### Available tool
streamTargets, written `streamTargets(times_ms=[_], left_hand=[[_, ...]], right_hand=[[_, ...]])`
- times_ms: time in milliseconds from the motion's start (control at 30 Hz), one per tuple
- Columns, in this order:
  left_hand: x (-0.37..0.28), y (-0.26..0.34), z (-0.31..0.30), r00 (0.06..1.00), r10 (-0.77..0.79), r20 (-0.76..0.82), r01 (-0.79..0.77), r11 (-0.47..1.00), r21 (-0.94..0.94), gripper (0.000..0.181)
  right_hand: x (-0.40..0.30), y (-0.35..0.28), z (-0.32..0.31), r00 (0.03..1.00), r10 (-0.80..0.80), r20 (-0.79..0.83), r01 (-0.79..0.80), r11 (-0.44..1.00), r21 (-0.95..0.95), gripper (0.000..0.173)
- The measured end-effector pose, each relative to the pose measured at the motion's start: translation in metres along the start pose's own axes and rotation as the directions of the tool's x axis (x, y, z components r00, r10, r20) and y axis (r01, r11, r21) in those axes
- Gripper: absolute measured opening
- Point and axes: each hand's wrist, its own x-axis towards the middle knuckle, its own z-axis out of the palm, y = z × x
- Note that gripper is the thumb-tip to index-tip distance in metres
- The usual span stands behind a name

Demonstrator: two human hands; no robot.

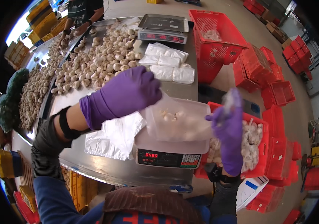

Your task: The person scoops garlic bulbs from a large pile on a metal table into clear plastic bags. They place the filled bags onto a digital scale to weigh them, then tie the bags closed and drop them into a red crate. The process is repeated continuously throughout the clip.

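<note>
My left hand [125, 95], in a purple glove, is closed on the upper corner of a thin clear plastic bag [166, 99], which hangs over a translucent tray [151, 117]. Garlic bulbs [170, 116] show blurred through the plastic; whether they lie in the bag or the tray cannot be told. Under the tray stands a digital scale [165, 159] with a lit display. My right hand [228, 134], gloved in purple, is raised right of the tray, blurred, with crumpled clear plastic at its fingers; its grip is unclear. White plastic bags [114, 137] lie flat left of the scale.
Loose garlic [97, 61] covers the steel table's [97, 168] far left. Folded white bags [172, 74] lie near a second scale [162, 28]. A red crate [264, 151] with bagged garlic stands right, another red crate [218, 28] beyond. A co-worker's hands [76, 30] are among garlic, upper left.
</note>
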Motion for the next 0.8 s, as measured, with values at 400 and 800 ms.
streamTargets(times_ms=[400, 800], left_hand=[[0.009, 0.090, 0.036, 0.743, -0.658, -0.124, 0.155, 0.350, -0.924, 0.014], [0.036, 0.116, 0.079, 0.506, -0.674, 0.539, 0.104, -0.573, -0.813, 0.028]], right_hand=[[0.018, 0.016, 0.020, 0.794, 0.586, 0.164, -0.600, 0.799, 0.051, 0.016], [-0.002, 0.049, -0.004, 0.632, -0.498, 0.594, 0.556, -0.243, -0.795, 0.020]])
